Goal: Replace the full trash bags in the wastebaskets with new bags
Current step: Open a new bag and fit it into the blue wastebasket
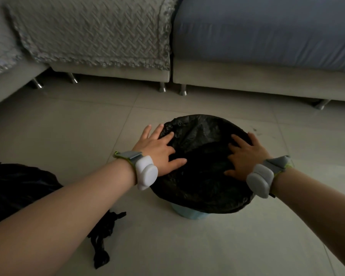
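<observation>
Nearest, at lower left, a full bag [18, 188] of matte black film slumps on the floor [207, 246], which is laid with smooth pale tiles. A twisted, crinkled black strip [104, 232] lies beside it; the forearm hides whether the two join. Beyond, a round light-blue bin [189, 213] stands on the tiles, its mouth and upper wall covered by a new bag [203, 182], thin, wrinkled and glossy black. Left hand [159, 150] and right hand [245, 156] lie flat on this film at opposite sides of the rim, fingers spread and straight, gripping nothing. Each wrist carries a rounded plastic band [146, 173]. Farthest, a beige sofa [247, 78] on metal legs bears a grey basket-weave throw [92, 34] and a smooth blue cushion [267, 30]
</observation>
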Available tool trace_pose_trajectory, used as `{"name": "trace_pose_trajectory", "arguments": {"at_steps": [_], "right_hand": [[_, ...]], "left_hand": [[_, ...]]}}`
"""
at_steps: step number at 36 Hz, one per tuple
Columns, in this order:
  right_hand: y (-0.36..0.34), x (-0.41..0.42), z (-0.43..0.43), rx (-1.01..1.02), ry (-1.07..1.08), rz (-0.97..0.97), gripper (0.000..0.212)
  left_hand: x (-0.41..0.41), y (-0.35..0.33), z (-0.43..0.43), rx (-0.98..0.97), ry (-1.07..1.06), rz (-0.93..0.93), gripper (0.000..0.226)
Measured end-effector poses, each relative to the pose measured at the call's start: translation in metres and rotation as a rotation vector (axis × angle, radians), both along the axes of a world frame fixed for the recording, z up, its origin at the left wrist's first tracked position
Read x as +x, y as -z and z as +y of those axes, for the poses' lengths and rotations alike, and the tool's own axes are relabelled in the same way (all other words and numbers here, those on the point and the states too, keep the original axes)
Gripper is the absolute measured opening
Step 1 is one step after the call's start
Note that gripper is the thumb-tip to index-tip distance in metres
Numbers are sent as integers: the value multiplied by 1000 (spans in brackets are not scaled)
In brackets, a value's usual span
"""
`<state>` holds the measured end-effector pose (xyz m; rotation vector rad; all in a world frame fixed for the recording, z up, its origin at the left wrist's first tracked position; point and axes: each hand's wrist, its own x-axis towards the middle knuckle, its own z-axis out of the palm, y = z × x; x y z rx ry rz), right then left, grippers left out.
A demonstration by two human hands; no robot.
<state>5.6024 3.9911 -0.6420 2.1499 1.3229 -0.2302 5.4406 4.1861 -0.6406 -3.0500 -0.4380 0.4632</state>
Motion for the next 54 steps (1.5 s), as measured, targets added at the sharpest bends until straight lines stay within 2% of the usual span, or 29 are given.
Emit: {"name": "trace_pose_trajectory", "arguments": {"at_steps": [2, 4, 7, 8, 9, 12, 15, 18, 22, 30, 33, 36, 38, 40, 43, 45, 49, 54], "right_hand": [[-3, -2, 2, 17, 10, 9, 59], [-9, -7, 3, 94, 19, 48, 64], [-25, -24, 0, 248, -36, 161, 112], [-31, -33, -2, 272, -66, 223, 118], [-37, -42, -3, 283, -99, 301, 113], [-40, -63, -5, 302, -239, 523, 74], [-34, -71, -7, 327, -295, 618, 43], [-35, -74, -4, 378, -271, 574, 36], [-35, -73, 4, 423, -241, 343, 33], [-25, -52, 20, 560, -42, 45, 26], [-23, -58, 24, 683, -9, 7, 32], [-19, -72, 28, 786, -101, 32, 40], [-16, -84, 35, 788, -178, 74, 45], [-11, -100, 51, 764, -243, 143, 49], [0, -123, 67, 715, -271, 279, 52], [17, -154, 93, 634, -300, 425, 58], [49, -194, 109, 407, -273, 561, 71], [95, -239, 130, 327, -209, 693, 84]], "left_hand": [[0, -2, -2, 6, -9, -21, 67], [-3, -4, -5, 5, 17, -144, 64], [-14, -2, -15, -41, 161, -516, 56], [-18, 0, -17, -64, 215, -607, 49], [-22, 6, -19, -83, 253, -655, 43], [-29, 21, -21, -129, 285, -631, 37], [-27, 29, -20, -159, 267, -639, 37], [-21, 32, -15, -188, 202, -660, 44], [-21, 34, -9, -174, 141, -650, 59], [-42, 39, 5, -130, 101, -587, 46], [-55, 47, 15, -108, 85, -550, 44], [-66, 50, 22, -147, 84, -532, 45], [-75, 53, 29, -166, 72, -500, 46], [-93, 57, 38, -211, 18, -471, 47], [-119, 67, 47, -379, -128, -452, 47], [-159, 81, 63, -447, -265, -449, 43], [-200, 98, 79, -460, -422, -413, 40], [-239, 116, 87, -485, -567, -273, 56]]}}
